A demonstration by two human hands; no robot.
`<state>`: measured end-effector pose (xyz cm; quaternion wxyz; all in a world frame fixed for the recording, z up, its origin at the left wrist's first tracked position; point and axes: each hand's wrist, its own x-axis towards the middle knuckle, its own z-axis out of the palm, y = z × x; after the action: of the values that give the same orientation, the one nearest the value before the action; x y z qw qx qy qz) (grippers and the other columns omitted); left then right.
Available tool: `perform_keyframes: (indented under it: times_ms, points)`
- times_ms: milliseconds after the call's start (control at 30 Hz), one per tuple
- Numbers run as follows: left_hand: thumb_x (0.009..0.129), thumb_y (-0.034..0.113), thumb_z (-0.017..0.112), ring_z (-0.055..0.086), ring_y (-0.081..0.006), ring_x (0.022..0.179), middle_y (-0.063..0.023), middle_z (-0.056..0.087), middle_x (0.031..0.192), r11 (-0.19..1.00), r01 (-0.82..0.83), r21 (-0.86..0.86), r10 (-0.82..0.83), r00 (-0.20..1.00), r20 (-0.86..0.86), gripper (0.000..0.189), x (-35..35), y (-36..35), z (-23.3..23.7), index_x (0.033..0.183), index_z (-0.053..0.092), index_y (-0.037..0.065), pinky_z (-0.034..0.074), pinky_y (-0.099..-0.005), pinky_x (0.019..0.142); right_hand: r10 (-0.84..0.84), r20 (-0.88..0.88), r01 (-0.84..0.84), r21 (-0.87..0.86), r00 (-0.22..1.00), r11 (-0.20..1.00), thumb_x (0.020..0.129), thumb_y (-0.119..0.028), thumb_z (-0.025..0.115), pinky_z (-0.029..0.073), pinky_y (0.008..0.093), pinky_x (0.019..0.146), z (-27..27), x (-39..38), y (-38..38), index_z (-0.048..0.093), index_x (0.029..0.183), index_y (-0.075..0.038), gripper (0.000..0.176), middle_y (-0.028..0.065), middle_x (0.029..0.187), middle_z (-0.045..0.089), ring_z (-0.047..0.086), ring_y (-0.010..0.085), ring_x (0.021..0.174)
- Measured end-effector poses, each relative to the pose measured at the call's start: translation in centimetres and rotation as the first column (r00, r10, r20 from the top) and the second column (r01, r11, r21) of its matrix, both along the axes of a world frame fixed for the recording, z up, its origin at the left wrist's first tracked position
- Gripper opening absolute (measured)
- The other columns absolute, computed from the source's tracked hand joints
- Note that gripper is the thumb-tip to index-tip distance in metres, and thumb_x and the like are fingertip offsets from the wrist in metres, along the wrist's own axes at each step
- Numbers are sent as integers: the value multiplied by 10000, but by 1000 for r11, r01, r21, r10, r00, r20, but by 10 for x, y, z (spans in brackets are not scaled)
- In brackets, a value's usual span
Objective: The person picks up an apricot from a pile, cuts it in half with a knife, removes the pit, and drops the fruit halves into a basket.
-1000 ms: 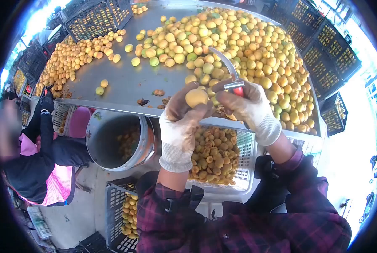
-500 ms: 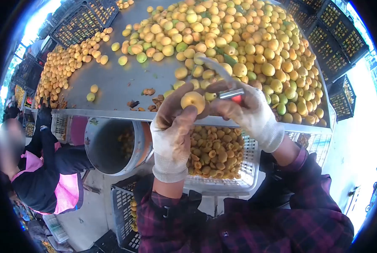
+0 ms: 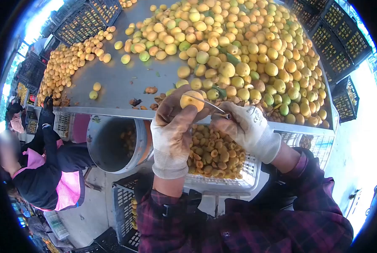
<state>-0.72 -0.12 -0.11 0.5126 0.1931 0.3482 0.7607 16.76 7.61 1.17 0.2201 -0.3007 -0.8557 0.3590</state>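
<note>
My left hand (image 3: 174, 126), in a soiled white glove, holds a yellow apricot (image 3: 191, 100) between thumb and fingers. In my right hand (image 3: 245, 128), also gloved, is a small knife (image 3: 225, 115); its thin blade reaches left across the face of the apricot. Both hands are above the near edge of the metal table (image 3: 125, 80). Beyond them lies a large heap of yellow and greenish apricots (image 3: 256, 55). Below the hands, a white basket (image 3: 250, 168) holds opened apricot halves (image 3: 217, 154).
A metal bucket (image 3: 110, 145) stands left of the basket. Dark crates (image 3: 87, 21) of fruit line the far left and right. A co-worker in black and pink (image 3: 49, 168) sits at the left. A dark crate (image 3: 125, 211) is on the floor below.
The knife has turned, and its blade now lies against the apricot instead of pointing up and away. My right hand has shifted slightly down. The co-worker's arm has moved a little.
</note>
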Motion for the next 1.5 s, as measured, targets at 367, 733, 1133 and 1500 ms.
perform_keyframes:
  times_ms: [367, 733, 1133, 1500]
  points:
    - [875, 50, 733, 678, -250, 1051, -144, 678, 1134, 1000, -19, -9, 19, 1000, -2, 442, -3, -3, -1, 1276, 571, -45, 605, -400, 881, 4, -2, -4, 70, 1000, 998, 964, -405, 624, 521, 423, 634, 2, -3, -4, 607, 1099, -13, 415, 181, 823, 660, 678, 383, 778]
    - [886, 106, 751, 677, -192, 980, -126, 693, 1092, 967, -219, -127, 207, 973, -105, 391, 7, 0, -12, 1212, 616, -63, 573, -337, 865, -71, 12, 71, -127, 997, 989, 968, -275, 638, 531, 435, 650, -22, -29, -18, 584, 1134, -7, 320, 205, 849, 686, 685, 387, 803]
    - [855, 194, 789, 480, -19, 623, 30, 619, 775, 930, -206, -304, 29, 867, -497, 296, 4, -13, 12, 1001, 679, -39, 360, -188, 537, 27, -20, -28, -66, 999, 997, 978, -302, 610, 536, 454, 657, -23, -30, -17, 552, 1139, 8, 354, 212, 843, 680, 682, 395, 813]
    - [914, 338, 704, 569, -71, 592, -29, 663, 806, 908, -115, -402, -103, 870, -482, 402, 1, -12, 5, 1020, 675, -49, 413, -201, 511, -30, -162, -16, -277, 986, 961, 1000, -326, 583, 531, 441, 693, -6, -30, -24, 604, 1096, 22, 362, 221, 857, 682, 678, 400, 860]
